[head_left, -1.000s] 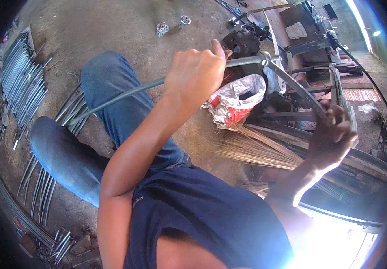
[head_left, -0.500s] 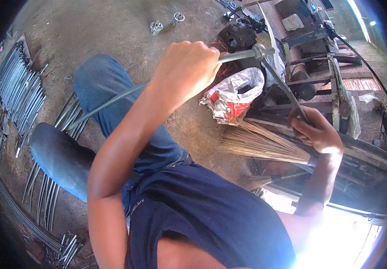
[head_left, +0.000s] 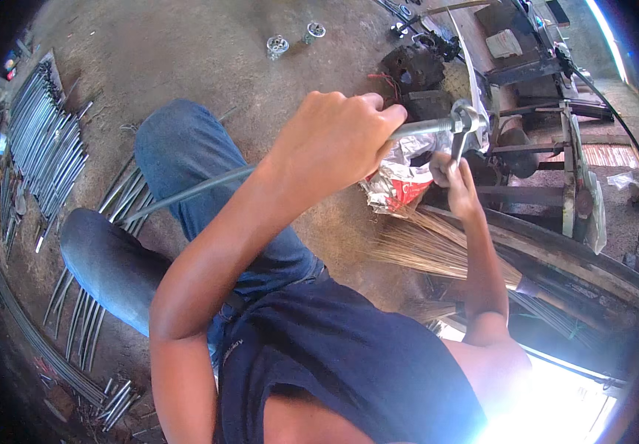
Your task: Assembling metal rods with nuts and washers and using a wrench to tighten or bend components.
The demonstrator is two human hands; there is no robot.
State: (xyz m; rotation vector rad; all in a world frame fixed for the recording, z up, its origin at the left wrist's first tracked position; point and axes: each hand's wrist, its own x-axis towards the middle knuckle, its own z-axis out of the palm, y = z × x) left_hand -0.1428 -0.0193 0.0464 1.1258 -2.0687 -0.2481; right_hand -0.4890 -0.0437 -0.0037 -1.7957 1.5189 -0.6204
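Note:
My left hand [head_left: 342,137] is closed around a long grey metal rod [head_left: 205,189], which runs from the lower left, passes behind my left forearm and sticks out beyond my fist. Threads and a nut [head_left: 461,117] show at the rod's right end. Just below that end, my right hand [head_left: 456,181] grips the handle of a wrench [head_left: 458,146]. The wrench head meets the rod at the nut; whether it is fully seated, I cannot tell. Behind my hands lies a silver-and-red sack [head_left: 401,183], partly hidden.
Many metal rods [head_left: 46,148] lie side by side on the floor at far left; more long rods [head_left: 79,318] lie beneath my legs. A straw broom [head_left: 438,248] lies near my right arm. A metal frame [head_left: 526,70] stands at right. Two small containers [head_left: 277,46] stand farther off.
My right hand has swung left and upward with the wrench, from lower right to close under the rod's end. My left hand and the rod have shifted slightly right and down in view.

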